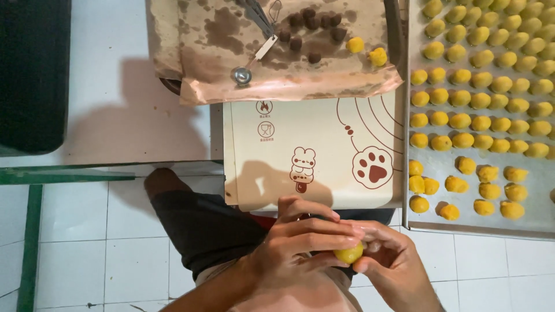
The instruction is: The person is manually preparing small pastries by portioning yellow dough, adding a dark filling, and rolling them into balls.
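My left hand (300, 242) and my right hand (387, 254) meet low in the head view, both closed around one small yellow dough ball (349, 253). The ball shows between the fingertips of the two hands. They hover just in front of the near edge of a cream silicone mat (315, 150) printed with brown cartoon drawings. To the right lies a metal baking tray (445, 222) filled with several rows of yellow dough balls (480, 101).
At the top, brown greasy paper (231, 52) carries several dark filling balls (312, 29), two yellow dough pieces (367, 51), a small metal scoop (243, 74) and tongs (258, 14). A dark box (32, 75) stands at the left. White floor tiles and my dark shorts (202, 225) lie below.
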